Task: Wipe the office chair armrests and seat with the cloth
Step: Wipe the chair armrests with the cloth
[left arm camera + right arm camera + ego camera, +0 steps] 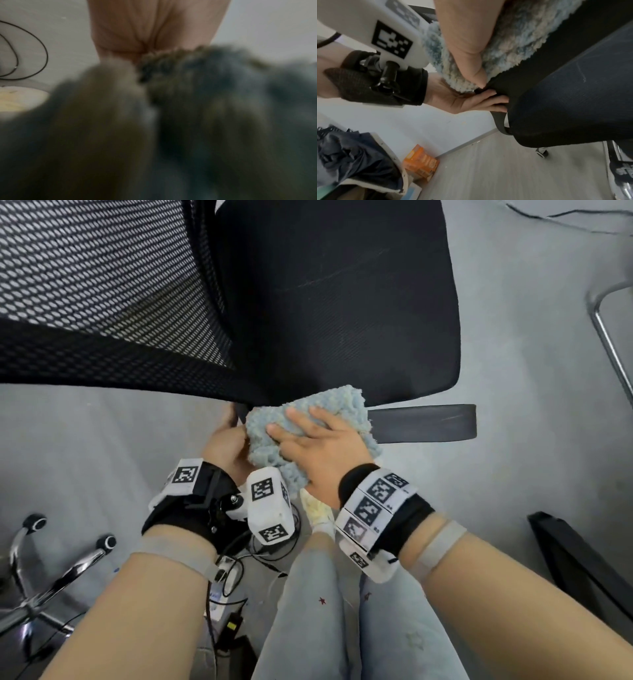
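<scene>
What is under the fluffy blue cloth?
The cloth lies over the near end of the dark armrest, with the right hand pressing on top. The armrest part underneath is hidden.

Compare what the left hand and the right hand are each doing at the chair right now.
The right hand lies on top of the blue cloth, fingers spread fairly flat, pressing it onto the armrest; the left hand has no cloth under it and touches the chair directly. The right hand sits above the armrest, the left hand at its rear end, fingers reaching under the black edge. Both are at the same armrest, side by side.
</scene>
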`<action>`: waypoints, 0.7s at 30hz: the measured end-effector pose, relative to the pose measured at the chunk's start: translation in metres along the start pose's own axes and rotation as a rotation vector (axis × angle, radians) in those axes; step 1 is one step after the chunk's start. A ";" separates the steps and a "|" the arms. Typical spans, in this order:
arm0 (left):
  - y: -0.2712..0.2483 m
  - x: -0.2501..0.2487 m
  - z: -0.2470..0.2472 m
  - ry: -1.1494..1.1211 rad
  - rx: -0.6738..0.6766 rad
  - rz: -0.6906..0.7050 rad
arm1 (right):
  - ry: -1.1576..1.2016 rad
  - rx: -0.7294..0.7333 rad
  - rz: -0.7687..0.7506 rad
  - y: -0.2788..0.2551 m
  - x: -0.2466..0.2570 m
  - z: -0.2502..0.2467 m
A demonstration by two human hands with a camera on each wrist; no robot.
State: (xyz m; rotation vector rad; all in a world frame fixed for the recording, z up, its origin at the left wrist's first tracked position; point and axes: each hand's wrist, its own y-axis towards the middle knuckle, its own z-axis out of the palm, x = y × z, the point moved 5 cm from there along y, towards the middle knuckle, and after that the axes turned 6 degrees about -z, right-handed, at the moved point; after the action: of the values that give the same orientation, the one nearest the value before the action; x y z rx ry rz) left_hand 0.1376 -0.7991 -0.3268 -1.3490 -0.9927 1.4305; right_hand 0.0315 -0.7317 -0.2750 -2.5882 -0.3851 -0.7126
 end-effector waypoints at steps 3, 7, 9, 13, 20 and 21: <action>0.001 -0.006 0.002 -0.003 0.072 0.055 | -0.031 -0.024 -0.009 -0.017 -0.009 -0.007; 0.001 -0.006 0.002 0.096 0.136 0.088 | -0.064 -0.191 0.108 -0.069 -0.030 -0.009; 0.000 -0.002 0.004 0.100 0.156 0.103 | -0.062 -0.193 0.147 -0.071 -0.026 -0.004; 0.001 0.006 0.007 0.011 0.175 0.066 | -0.009 -0.075 0.053 -0.019 -0.001 -0.004; 0.003 0.004 0.002 -0.050 0.171 0.061 | -0.019 -0.057 0.036 -0.031 -0.017 -0.012; 0.003 0.004 0.004 -0.024 0.178 0.065 | -0.006 -0.037 0.055 -0.040 -0.018 -0.010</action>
State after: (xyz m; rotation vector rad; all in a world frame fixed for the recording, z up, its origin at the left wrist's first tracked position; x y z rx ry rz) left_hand 0.1337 -0.7956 -0.3303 -1.2457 -0.8221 1.5494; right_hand -0.0025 -0.7044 -0.2643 -2.6252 -0.3037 -0.6984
